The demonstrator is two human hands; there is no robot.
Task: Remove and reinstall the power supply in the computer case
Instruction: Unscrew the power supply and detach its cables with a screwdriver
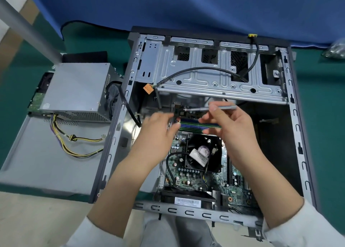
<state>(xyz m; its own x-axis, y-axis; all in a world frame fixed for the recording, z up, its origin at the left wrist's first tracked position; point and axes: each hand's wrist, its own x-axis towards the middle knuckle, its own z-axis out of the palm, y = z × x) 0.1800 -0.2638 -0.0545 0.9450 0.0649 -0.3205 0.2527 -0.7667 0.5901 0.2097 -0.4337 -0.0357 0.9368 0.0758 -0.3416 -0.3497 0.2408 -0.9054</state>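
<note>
Head view: the computer case lies on its side with the side panel off and its interior facing up, on a green work surface. The power supply is outside the case, just beside its left wall, resting on the detached side panel; its bundle of yellow and black cables trails across that panel toward the case. Inside the case, the motherboard occupies the lower middle, with the black CPU fan at its centre and the memory modules just above the fan. A metal drive cage spans the upper part of the case, and a black cable runs across it to an orange connector at its left end. The right hand holds a slim screwdriver, with thumb and fingers pinched around the shaft; the tool lies nearly horizontal, its tip pointing left at a small fitting just below the drive cage. The left hand reaches in near the tip of the tool, above the left end of the memory modules; it is motion-blurred, so whether its fingers grip anything cannot be determined. Blue fabric covers the area behind the case.
</note>
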